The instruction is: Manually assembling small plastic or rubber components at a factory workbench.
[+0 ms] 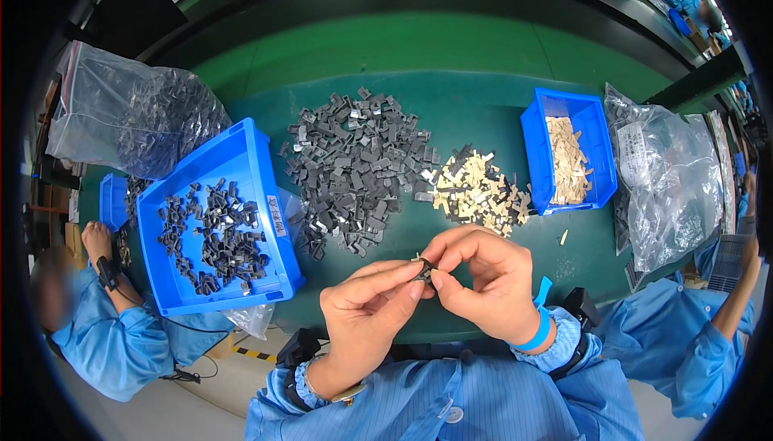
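Observation:
My left hand [369, 316] and my right hand [487, 280] meet over the near side of the green table. Between their fingertips they pinch a small black plastic part [425, 274], partly hidden by the fingers, with a bit of beige showing at it. Just beyond the hands lies a heap of small dark grey plastic parts [354, 171]. To its right is a smaller pile of beige pieces mixed with dark ones [481, 191]. A single beige sliver [564, 237] lies apart, right of that pile.
A large blue bin [259, 171] of black parts stands at left, tilted. At right is a smaller blue bin [604, 143] holding beige strips. Clear plastic bags [141, 111] flank the bins. Co-workers in blue sit at left [113, 336] and right [676, 336].

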